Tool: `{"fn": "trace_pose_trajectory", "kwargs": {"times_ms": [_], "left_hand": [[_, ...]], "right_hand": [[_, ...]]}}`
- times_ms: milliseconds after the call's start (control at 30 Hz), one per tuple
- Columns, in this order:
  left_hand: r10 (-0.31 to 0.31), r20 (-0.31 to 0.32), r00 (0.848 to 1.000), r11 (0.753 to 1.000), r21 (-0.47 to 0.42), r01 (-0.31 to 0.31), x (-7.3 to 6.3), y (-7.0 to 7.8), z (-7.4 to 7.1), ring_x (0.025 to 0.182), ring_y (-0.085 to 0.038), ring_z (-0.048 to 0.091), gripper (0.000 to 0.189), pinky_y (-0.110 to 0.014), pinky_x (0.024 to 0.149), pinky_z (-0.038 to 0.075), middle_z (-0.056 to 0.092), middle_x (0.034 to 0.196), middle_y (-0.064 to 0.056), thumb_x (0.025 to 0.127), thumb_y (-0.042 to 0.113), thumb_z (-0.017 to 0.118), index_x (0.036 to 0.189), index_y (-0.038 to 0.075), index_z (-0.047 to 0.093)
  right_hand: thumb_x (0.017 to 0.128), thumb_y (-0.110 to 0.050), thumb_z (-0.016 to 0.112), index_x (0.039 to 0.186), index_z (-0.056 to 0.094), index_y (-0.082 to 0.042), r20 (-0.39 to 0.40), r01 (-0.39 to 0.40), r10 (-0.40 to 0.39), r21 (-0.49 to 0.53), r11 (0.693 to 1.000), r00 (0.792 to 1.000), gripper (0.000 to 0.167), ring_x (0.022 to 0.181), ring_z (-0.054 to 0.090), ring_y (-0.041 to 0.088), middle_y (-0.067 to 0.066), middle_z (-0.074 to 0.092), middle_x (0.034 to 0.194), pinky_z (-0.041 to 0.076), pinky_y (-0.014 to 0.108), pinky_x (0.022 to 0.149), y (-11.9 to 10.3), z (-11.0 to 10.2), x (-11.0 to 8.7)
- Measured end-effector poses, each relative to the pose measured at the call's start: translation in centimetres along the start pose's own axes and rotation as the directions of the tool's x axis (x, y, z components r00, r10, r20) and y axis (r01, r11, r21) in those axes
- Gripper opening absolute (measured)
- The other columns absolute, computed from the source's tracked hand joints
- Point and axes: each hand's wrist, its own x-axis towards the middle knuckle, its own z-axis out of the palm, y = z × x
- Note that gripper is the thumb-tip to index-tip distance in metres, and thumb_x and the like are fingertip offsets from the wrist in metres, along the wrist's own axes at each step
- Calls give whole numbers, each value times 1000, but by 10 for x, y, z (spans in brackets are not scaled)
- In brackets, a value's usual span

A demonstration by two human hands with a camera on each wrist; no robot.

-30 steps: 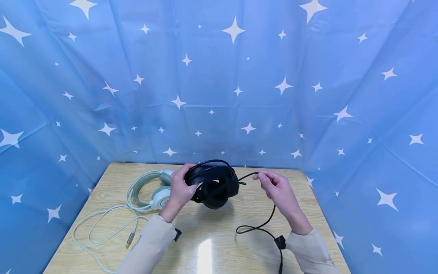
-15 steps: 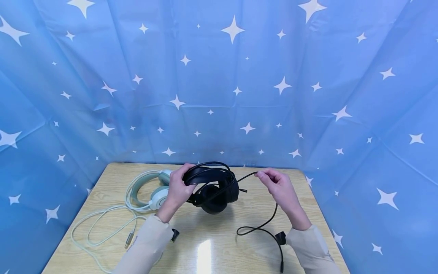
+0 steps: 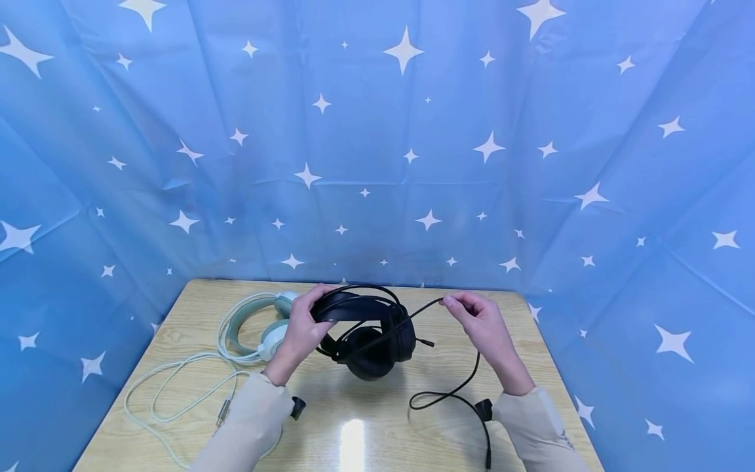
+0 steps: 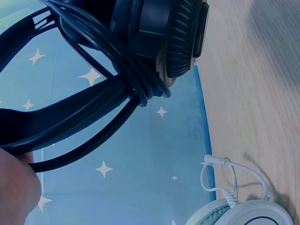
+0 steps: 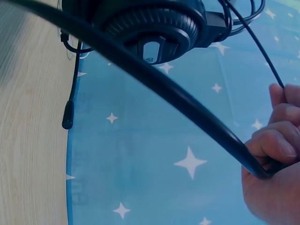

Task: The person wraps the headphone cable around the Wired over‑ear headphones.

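A black headset [image 3: 362,311] is held up over the table, its ear cups hanging downward. My left hand [image 3: 303,328] grips the left side of its headband. Loops of black cable [image 4: 136,77] are wound round the headset near one ear cup, as the left wrist view shows. My right hand [image 3: 480,328] pinches a stretch of that cable out to the right, and the line runs taut back to the headset. In the right wrist view the cable [image 5: 178,101] passes through curled fingers [image 5: 274,140]. A short microphone boom [image 5: 69,115] pokes out below the ear cup.
A mint-green headset [image 3: 236,321] lies at the left of the wooden table [image 3: 330,439], its pale cable [image 3: 159,367] looped in front with a plug. Black cable [image 3: 436,396] hangs down from my right hand to the table. A blue starry curtain [image 3: 377,164] surrounds the table.
The black headset has sunk a little and turned, so its microphone boom shows farther out to the right. My left hand has shifted slightly left with it; the right hand stays nearly in place.
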Motion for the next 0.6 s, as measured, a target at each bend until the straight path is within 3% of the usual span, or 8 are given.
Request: {"fn": "trace_pose_trajectory", "kwargs": {"times_ms": [233, 367, 400, 500, 600], "left_hand": [[-5, 55, 998, 999, -54, 8, 1, 6, -3, 90, -17, 65, 33, -20, 88, 47, 71, 101, -14, 77, -12, 65, 109, -5, 69], [-36, 71, 997, 988, -150, 46, 2, 9, -7, 95, -11, 63, 38, -20, 90, 47, 70, 105, -5, 74, -15, 62, 112, -10, 67], [-47, 76, 996, 980, -192, 61, 2, 9, -9, 93, -9, 63, 40, -19, 85, 48, 70, 105, -2, 73, -16, 60, 113, -11, 66], [-64, 112, 992, 924, -368, 101, 2, 9, -11, 72, -8, 57, 45, -20, 60, 44, 66, 94, 4, 71, -19, 53, 114, -9, 65], [-58, 163, 985, 830, -540, 139, 2, 7, -13, 53, -12, 39, 51, -26, 43, 23, 58, 80, 6, 73, -19, 47, 116, 1, 66]], "right_hand": [[103, -28, 66, 111, 76, -6, -9, -19, 19, 0, 1000, 1000, 26, 61, 41, 15, -1, 45, 70, 38, 30, 59, 4, 1, 4], [102, -26, 68, 111, 76, -8, -1, -45, 45, 6, 999, 999, 22, 63, 44, 16, 0, 51, 74, 39, 30, 60, 8, 1, 6], [101, -27, 68, 112, 75, -9, 4, -51, 51, 3, 999, 999, 22, 65, 45, 16, 0, 54, 76, 40, 30, 60, 9, 0, 7], [101, -28, 69, 111, 74, -9, 30, -50, 50, -10, 999, 998, 22, 71, 50, 17, 1, 62, 83, 43, 30, 63, 11, -1, 8], [102, -27, 68, 110, 73, -9, 69, -12, 14, -29, 1000, 998, 20, 73, 52, 16, 1, 66, 87, 44, 29, 64, 12, -2, 9]]}}
